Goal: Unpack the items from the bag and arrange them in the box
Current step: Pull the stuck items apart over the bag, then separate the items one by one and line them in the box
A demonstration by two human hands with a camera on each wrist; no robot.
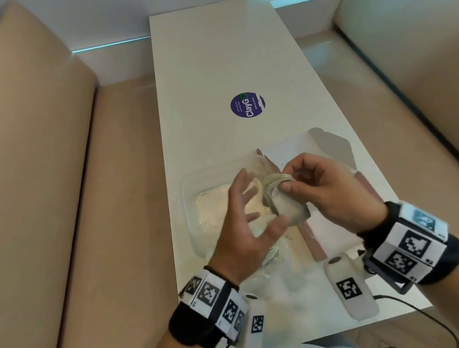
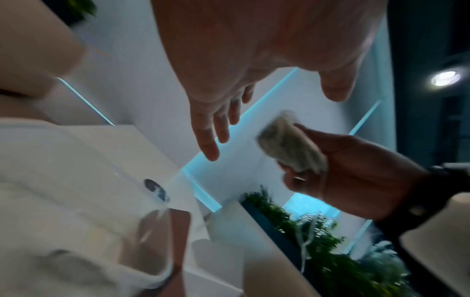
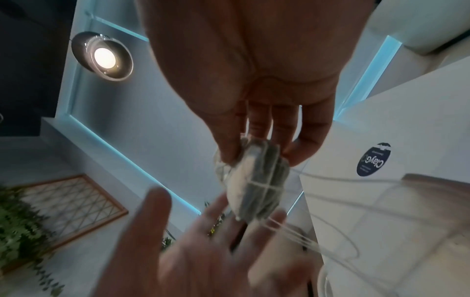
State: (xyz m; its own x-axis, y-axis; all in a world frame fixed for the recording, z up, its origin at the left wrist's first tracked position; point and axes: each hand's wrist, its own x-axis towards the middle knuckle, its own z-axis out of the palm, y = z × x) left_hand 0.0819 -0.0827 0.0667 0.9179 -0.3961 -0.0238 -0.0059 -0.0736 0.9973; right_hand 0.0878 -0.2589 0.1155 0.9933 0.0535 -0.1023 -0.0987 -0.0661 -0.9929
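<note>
My right hand (image 1: 288, 178) pinches a small bundle of tea bags (image 1: 283, 200) tied with pale string, held above the table. The bundle (image 3: 257, 180) sits between thumb and fingertips in the right wrist view, with loose strings trailing from it. My left hand (image 1: 257, 199) is open with fingers spread, right beside the bundle (image 2: 289, 144); whether it touches is unclear. Under the left hand a clear plastic bag (image 1: 206, 205) lies flat. The white box (image 1: 336, 233) with pinkish walls stands open below my right hand.
The white table (image 1: 210, 75) carries a round purple sticker (image 1: 247, 105) further back. Beige sofas (image 1: 34, 169) flank it on both sides. Black cables (image 1: 406, 305) run off the near edge by my wrists.
</note>
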